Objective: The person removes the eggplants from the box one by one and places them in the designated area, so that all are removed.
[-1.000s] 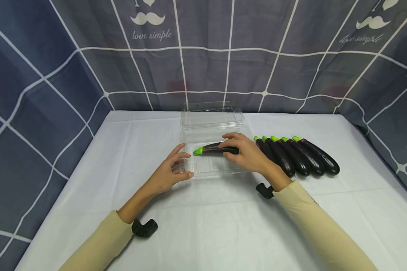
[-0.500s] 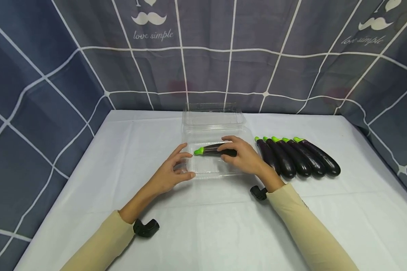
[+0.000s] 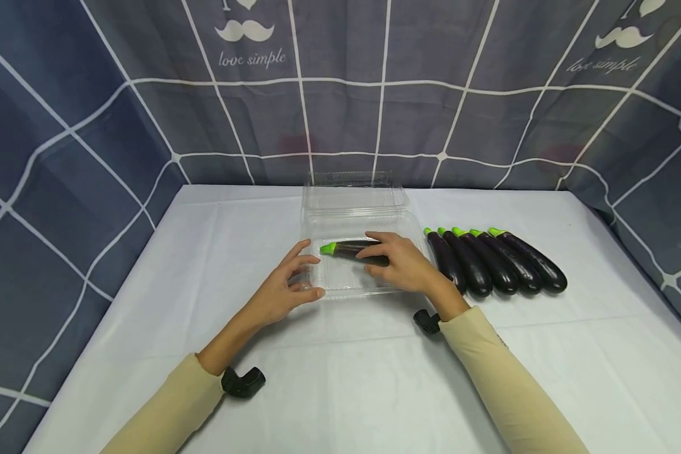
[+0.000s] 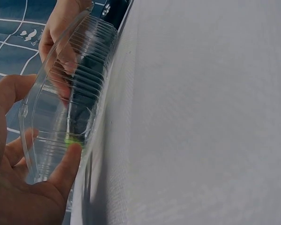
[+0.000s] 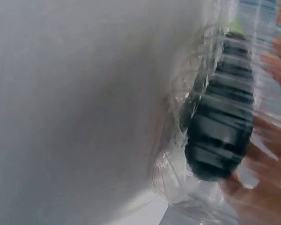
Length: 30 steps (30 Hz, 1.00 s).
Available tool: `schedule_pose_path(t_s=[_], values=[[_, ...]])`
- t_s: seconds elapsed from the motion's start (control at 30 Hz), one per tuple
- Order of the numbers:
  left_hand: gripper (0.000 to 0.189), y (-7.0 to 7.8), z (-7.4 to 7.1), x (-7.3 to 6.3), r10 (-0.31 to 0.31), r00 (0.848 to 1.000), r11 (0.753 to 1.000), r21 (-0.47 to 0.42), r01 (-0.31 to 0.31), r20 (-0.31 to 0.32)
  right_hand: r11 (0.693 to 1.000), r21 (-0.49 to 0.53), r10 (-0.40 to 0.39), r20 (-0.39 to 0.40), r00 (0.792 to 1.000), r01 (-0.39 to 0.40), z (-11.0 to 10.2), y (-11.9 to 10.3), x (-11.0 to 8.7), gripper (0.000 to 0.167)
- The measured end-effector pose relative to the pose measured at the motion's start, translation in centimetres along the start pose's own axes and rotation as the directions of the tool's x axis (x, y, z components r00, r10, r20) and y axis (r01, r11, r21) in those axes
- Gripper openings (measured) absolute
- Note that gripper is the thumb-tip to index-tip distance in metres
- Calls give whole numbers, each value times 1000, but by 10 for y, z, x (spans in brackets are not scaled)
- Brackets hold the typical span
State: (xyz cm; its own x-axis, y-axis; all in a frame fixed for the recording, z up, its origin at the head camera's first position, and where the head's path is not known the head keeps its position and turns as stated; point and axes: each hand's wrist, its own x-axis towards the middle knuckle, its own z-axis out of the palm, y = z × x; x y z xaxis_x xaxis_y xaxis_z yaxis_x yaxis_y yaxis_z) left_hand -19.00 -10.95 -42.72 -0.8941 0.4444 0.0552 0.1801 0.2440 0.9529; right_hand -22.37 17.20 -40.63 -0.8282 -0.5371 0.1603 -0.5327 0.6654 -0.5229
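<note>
A dark purple eggplant with a green stem lies crosswise inside a clear plastic clamshell container, stem pointing left. My right hand holds it near its thick end, fingers over the far side and thumb at the near side. Seen through the ribbed wall in the right wrist view, the eggplant shows its rounded end beside the fingers. My left hand grips the container at its left side, thumb at the front corner. In the left wrist view the thumb presses the clear wall close to the stem.
Several more eggplants lie side by side to the right of the container, stems away from me. The container's lid stands folded back at the rear. A grey checked curtain encloses the white-covered table.
My right hand has shifted slightly left and nearer to me along the eggplant. The eggplant has moved a little toward the back of the container. The left hand stays in place.
</note>
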Motion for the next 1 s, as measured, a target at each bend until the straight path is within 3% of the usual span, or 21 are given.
schedule_pose_path(t_s=[0.17,0.77,1.0], values=[[55,1,0,0,12,1000,1000,-5,-12,1,999,-26,31,15,999,-31,0,-2,-1,27],[55,-1,0,-1,11,1000,1000,1,-11,-6,999,-35,1,105,994,2,3,-1,1,31],[56,-2,1,-1,14,1000,1000,-9,-14,-1,998,-54,-5,98,995,11,1,-3,-1,36]])
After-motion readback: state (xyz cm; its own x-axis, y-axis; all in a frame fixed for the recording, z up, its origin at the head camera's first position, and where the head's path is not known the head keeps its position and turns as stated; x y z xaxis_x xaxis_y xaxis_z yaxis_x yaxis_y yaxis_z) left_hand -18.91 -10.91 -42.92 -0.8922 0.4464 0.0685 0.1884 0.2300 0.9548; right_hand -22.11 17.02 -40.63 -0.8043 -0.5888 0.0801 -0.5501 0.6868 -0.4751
